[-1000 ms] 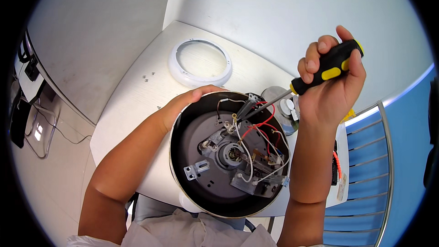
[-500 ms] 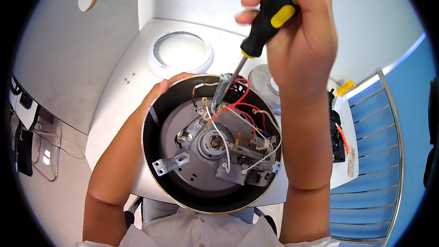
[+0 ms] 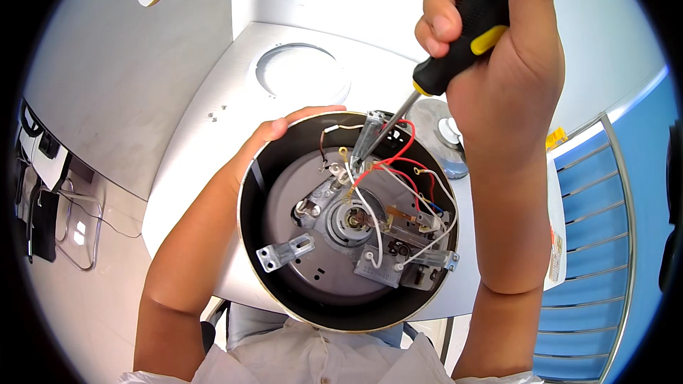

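A round rice cooker body (image 3: 292,290) lies bottom up near my lap, its dark shell showing the wired underside. Red wires (image 3: 410,144), white wires, metal brackets (image 3: 284,252) and a central round fitting (image 3: 352,220) are visible inside. My left hand (image 3: 288,125) wraps over the far left part of the rim; its fingertips rest outside the shell and are partly hidden. In my right hand (image 3: 509,50) is a black and yellow screwdriver (image 3: 455,57), gripped by the handle. Its shaft slants down into the far bracket (image 3: 368,135), where the tip is hard to make out.
On the white table (image 3: 192,163) lie a white ring (image 3: 302,71) at the back and several small metal parts (image 3: 215,114) to the left. Behind my right forearm stands a silver round part (image 3: 427,117). A metal railing (image 3: 615,171) runs along the right side.
My right-hand fingers have curled tighter round the screwdriver handle. The whole view has shifted slightly, while the screwdriver shaft stays at the far bracket and my left hand keeps the rim.
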### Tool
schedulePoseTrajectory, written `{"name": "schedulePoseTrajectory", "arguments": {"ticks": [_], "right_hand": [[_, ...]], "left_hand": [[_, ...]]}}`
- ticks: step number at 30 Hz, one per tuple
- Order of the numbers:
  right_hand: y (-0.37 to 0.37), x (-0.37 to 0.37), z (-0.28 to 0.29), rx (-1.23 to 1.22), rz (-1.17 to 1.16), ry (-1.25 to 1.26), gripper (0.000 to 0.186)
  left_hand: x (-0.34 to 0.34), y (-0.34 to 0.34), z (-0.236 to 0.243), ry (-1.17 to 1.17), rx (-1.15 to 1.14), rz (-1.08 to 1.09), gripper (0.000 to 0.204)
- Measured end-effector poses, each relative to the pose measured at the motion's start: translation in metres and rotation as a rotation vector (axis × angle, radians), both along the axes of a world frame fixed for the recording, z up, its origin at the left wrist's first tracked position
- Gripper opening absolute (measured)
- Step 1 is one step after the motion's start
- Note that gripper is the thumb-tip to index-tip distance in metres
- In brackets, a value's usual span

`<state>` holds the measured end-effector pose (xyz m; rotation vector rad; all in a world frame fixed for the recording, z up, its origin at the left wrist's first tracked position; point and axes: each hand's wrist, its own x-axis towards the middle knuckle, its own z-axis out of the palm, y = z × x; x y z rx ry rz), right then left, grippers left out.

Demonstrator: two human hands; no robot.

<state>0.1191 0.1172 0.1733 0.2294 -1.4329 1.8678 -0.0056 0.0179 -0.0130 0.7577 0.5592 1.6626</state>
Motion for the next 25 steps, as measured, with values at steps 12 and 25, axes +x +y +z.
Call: {"name": "schedulePoseTrajectory", "arguments": {"ticks": [12, 25], "right_hand": [[0.036, -0.017, -0.014, 0.141, 0.230, 0.170, 0.041], [0.034, -0.002, -0.019, 0.216, 0.153, 0.067, 0.044]], "left_hand": [[-0.008, 0.006, -0.011, 0.018, 0.046, -0.052, 0.080], [-0.008, 0.006, -0.009, 0.044, 0.034, -0.068, 0.082]]}}
